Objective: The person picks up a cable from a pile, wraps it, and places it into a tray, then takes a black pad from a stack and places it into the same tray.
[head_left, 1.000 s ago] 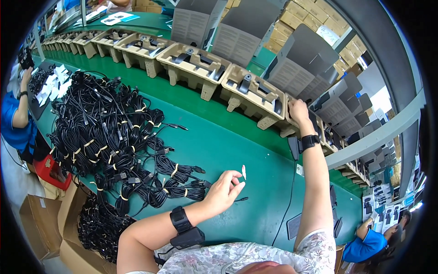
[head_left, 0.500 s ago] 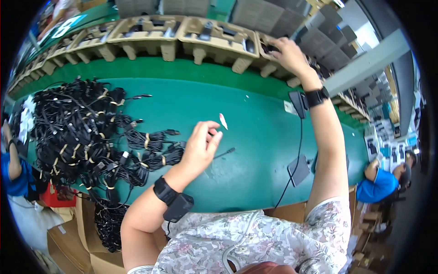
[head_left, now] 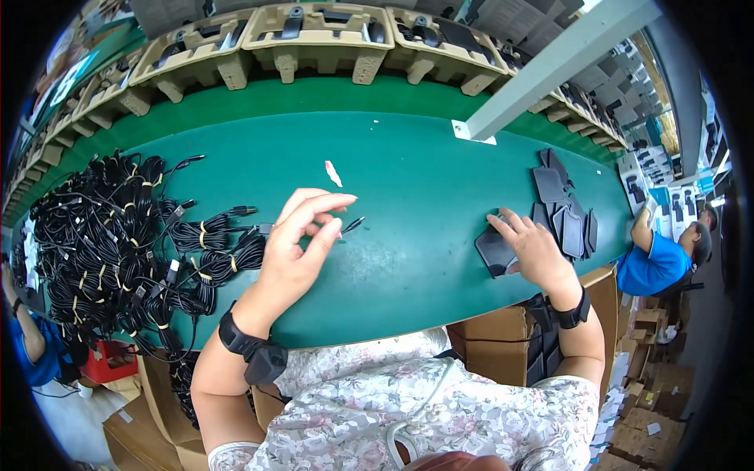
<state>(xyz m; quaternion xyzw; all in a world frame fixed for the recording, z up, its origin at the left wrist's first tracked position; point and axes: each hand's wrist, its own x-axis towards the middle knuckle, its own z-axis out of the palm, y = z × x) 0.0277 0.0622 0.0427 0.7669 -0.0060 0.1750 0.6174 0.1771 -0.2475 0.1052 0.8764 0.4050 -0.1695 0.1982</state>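
Over the left part of the green table, my left hand [head_left: 292,245] has its thumb and index finger apart, with the other fingers curled in. Nothing shows between them. A cable's plug end [head_left: 355,224] lies just past my fingertips, and a bundled black cable [head_left: 236,263] is beside my wrist. On the right, my right hand [head_left: 536,250] reaches over a flat black pad [head_left: 493,253] on the table. Its fingers are spread at the pad's upper edge and its thumb is near the lower edge. My palm side is hidden.
A heap of banded black cables [head_left: 102,235] covers the table's left end. More black pads [head_left: 567,208] lie right of my right hand. Moulded trays [head_left: 318,55] line the back, with a grey post [head_left: 542,78] in front. A red-and-white scrap [head_left: 333,173] lies mid-table. Co-workers sit at both sides.
My right hand has come back from the trays at the back right, down to the black pad. My left hand stays near the cable end, its fingers a little wider. The view has shifted right.
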